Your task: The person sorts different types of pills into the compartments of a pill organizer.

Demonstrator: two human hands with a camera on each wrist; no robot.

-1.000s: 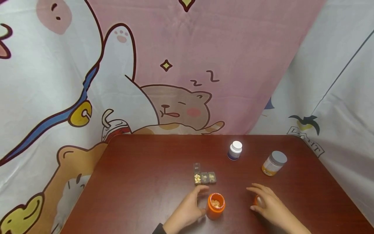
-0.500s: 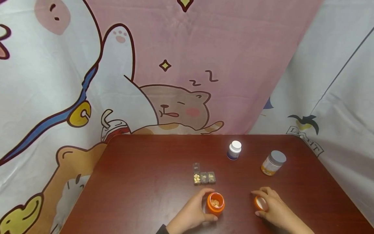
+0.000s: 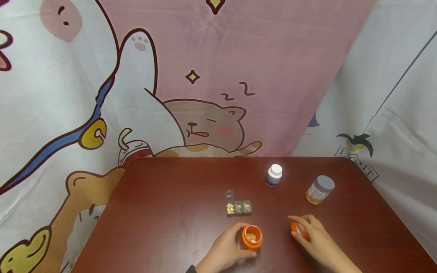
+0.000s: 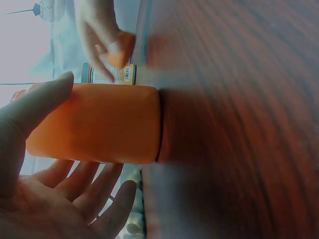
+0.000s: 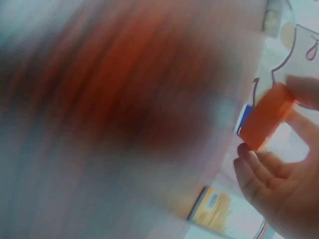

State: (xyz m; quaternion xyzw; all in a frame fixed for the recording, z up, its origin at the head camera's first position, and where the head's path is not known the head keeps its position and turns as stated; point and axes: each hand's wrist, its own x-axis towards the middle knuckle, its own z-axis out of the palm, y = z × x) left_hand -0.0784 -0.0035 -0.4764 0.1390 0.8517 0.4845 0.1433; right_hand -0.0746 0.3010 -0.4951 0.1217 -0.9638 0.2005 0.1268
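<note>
In the head view an orange bottle stands uncapped on the table, pale round tablets inside. My left hand grips it from the left, thumb on the near side and a finger round the far side. The left wrist view shows the bottle with its base at the tabletop. To its right, my right hand holds an orange cap by its edges, tilted and raised off the table. Behind the bottle lies a small clear pill organizer; its left compartment has the lid up and holds pale tablets.
A white bottle with a dark blue lower part stands at the back of the brown table. Right of it is a white and yellow jar with a grey lid. A printed cartoon cloth hangs behind the table.
My left hand has closed round the orange bottle, which it stood beside before. My right hand has lifted and tilted the orange cap, shifting it slightly left and away from me.
</note>
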